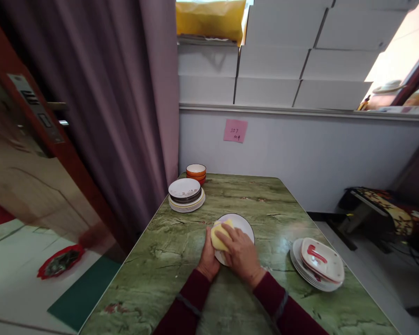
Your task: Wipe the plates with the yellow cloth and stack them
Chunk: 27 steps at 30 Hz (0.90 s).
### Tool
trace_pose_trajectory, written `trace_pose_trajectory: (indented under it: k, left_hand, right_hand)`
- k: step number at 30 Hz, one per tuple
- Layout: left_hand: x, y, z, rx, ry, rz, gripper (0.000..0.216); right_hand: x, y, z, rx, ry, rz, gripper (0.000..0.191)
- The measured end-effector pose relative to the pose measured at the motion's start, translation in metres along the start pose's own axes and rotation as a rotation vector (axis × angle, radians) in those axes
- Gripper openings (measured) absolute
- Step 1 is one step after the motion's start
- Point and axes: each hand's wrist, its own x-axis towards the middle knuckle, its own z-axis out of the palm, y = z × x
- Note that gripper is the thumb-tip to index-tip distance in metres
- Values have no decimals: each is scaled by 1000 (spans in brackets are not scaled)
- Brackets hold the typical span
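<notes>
A round white plate (245,227) with a dark rim is in front of me at the middle of the table. My left hand (208,258) grips it by the left edge, the fingers partly hidden beside the sponge. In my right hand (241,253) is a yellow sponge (219,238), pressed against the left part of the plate's face. The fingers of my right hand lie over the sponge and cover much of it.
At the far left of the green table (167,279) stand stacked plates (184,188) and, behind them, orange bowls (196,170). Near the right edge sits another stack, topped by a squarish dish (330,261). A wall with a pink note (235,130) rises behind; a purple curtain (125,93) hangs left.
</notes>
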Motion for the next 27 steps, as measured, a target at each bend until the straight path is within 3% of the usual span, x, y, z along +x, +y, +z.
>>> trace_pose_trajectory:
  k: [4,7,11,14,16,18,20,23,25,27]
  left_hand:
    - [1,3,9,10,14,87,67]
    - [0,7,12,-12,78,172,69]
    - [-2,10,14,-20,133,246,67]
    - [-5,7,15,-23,101,89,83]
    - [-8,4,15,-29,63,-18,92]
    - [-9,2,14,-31,43,16,86]
    - [-9,1,13,-20,43,92,70]
    - [-10,2,10,42,82,52,59]
    - [-12,3,10,98,112,-4,55]
    - [-14,4,10,149,100,-53,50]
  right_hand:
    - [19,32,-16,-117,84,175,56]
    - [6,39,-18,-157,123,304,52]
    - [-28,2,-9,-131,14,268,55]
    - [-34,-29,-5,-12,-39,164,57]
    - [-26,-32,-8,64,-16,136,56]
    - [-12,-18,-17,106,83,155,54]
    - [0,11,-31,148,279,236,51]
    - [9,58,-60,348,584,419,60]
    - [9,79,-79,563,528,484,66]
    - [6,88,-93,761,265,432,69]
